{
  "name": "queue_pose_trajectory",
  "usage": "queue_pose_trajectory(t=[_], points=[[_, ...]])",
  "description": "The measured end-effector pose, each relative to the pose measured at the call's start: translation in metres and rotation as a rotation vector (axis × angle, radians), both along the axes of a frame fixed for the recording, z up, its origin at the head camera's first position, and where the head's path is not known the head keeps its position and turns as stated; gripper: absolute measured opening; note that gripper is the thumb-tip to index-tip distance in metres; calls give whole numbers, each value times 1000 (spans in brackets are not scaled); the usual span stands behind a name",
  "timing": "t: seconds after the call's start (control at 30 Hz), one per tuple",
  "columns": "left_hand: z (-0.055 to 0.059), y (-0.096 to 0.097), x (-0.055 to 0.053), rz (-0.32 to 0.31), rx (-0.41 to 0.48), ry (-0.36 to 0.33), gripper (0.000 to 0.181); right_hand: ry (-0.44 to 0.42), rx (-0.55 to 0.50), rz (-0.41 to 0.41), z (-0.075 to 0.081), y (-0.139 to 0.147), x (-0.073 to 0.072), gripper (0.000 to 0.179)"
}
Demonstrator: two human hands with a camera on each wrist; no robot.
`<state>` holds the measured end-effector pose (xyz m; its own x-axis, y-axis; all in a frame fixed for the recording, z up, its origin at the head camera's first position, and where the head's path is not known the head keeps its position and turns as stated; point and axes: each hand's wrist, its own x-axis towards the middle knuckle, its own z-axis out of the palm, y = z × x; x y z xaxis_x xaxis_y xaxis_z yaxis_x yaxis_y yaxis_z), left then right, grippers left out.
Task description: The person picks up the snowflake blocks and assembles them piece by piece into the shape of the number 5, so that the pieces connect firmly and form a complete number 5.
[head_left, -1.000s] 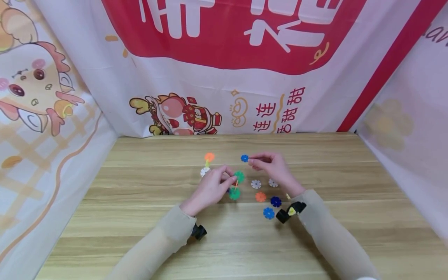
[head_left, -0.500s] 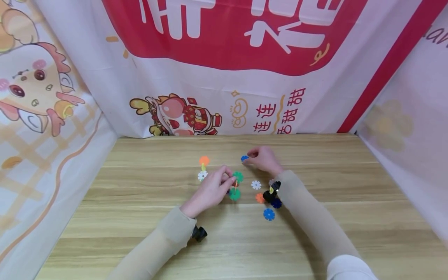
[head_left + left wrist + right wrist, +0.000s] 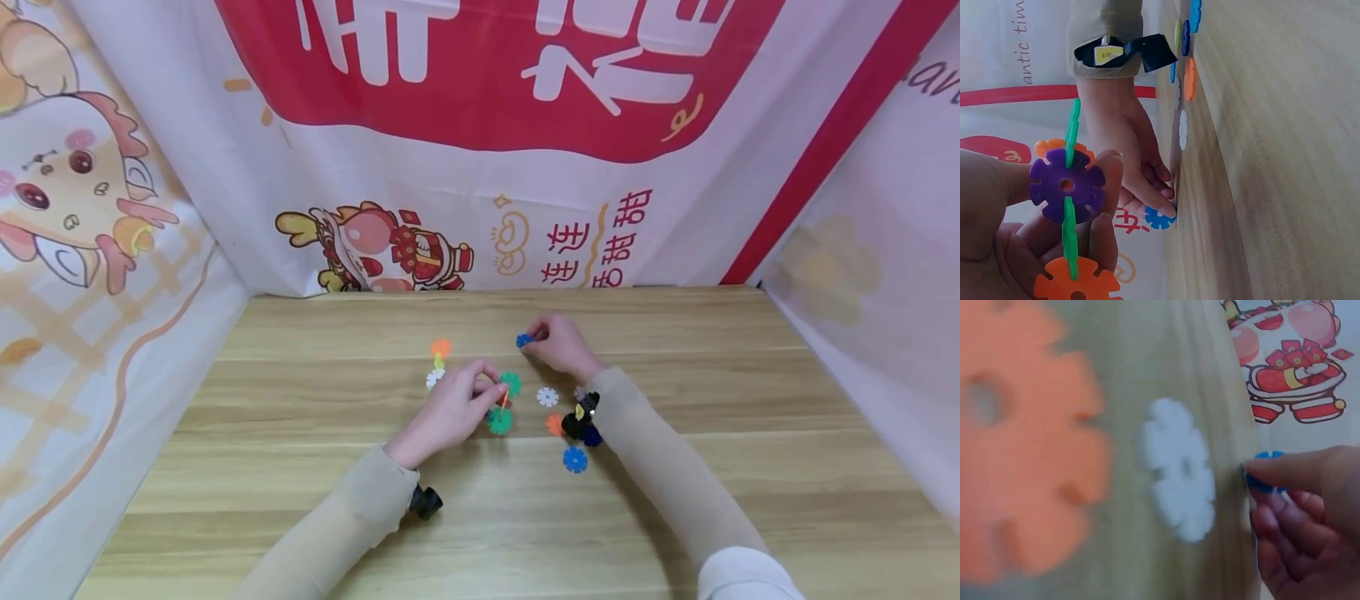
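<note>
My left hand (image 3: 450, 407) holds a cluster of slotted snowflake discs. In the left wrist view a purple disc (image 3: 1088, 187) has a green disc (image 3: 1070, 234) slotted into it, with an orange disc (image 3: 1075, 278) joined below. Farther back, my right hand (image 3: 561, 343) pinches a blue snowflake disc (image 3: 523, 341) between thumb and fingers, close to the tabletop. The two hands are apart. Beyond the left hand show an orange disc (image 3: 441, 348), a yellow piece (image 3: 439, 362) and a white disc (image 3: 434, 379); whether they join the held cluster is hidden.
Loose discs lie under and beside the right forearm: a white disc (image 3: 547, 397), an orange disc (image 3: 555, 424), a dark blue disc (image 3: 592, 436) and a blue disc (image 3: 575, 459). A printed cloth (image 3: 495, 225) hangs behind the wooden table (image 3: 495, 533).
The right wrist has swung leftward and forward while its fingers stay at the blue disc. The orange, yellow and white pieces beyond the left hand have shifted slightly; the left hand hardly moves.
</note>
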<state>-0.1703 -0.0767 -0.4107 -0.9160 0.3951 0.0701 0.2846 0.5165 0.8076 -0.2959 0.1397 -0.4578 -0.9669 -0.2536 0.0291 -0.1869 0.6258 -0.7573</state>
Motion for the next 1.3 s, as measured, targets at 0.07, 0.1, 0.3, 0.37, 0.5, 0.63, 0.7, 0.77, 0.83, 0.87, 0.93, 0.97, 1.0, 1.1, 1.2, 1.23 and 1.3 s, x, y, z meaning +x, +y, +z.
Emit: queue_pose_trajectory(t=[0.07, 0.1, 0.3, 0.37, 0.5, 0.63, 0.7, 0.77, 0.83, 0.87, 0.93, 0.97, 1.0, 1.1, 1.2, 1.23, 1.3], points=[[1, 0, 0, -6, 4, 0, 11, 13, -36, 40, 0, 2, 3, 17], [1, 0, 0, -7, 2, 1, 11, 15, -59, 59, 2, 3, 6, 15], [4, -1, 2, 8, -34, -19, 13, 11, -189, 132, 21, 11, 27, 14], [4, -2, 2, 8, -42, -30, 15, 14, -232, 168, 28, 13, 35, 14], [5, -2, 2, 7, -52, -26, 15, 10, -308, 240, 41, 18, 51, 13], [6, -2, 2, 11, -55, -29, 15, -9, -344, 303, 48, 24, 65, 10], [6, -2, 2, 11, -49, -32, 14, -20, -360, 330, 48, 26, 69, 10], [6, -2, 2, 7, -41, -27, 13, -29, -378, 349, 47, 27, 72, 10], [6, -2, 2, 0, -34, -28, 13, -32, -387, 362, 44, 28, 74, 10], [6, -2, 2, -5, -33, -27, 13, -33, -395, 371, 43, 28, 74, 11], [6, -2, 2, -17, -29, -32, 13, -34, -404, 382, 42, 27, 76, 12], [7, -2, 2, -23, -26, -37, 13, -35, -409, 387, 41, 27, 76, 12], [7, -3, 2, -29, -21, -44, 13, -36, -413, 390, 41, 27, 77, 11], [7, -4, 1, -44, 9, -71, 13, -32, -425, 402, 41, 26, 79, 10], [8, -5, 0, -52, 34, -104, 14, -10, -431, 421, 42, 26, 80, 10], [8, -6, 0, -58, 41, -112, 14, -3, -432, 429, 43, 27, 81, 10], [9, -6, 0, -70, 43, -125, 14, 8, -425, 439, 44, 28, 83, 10]])
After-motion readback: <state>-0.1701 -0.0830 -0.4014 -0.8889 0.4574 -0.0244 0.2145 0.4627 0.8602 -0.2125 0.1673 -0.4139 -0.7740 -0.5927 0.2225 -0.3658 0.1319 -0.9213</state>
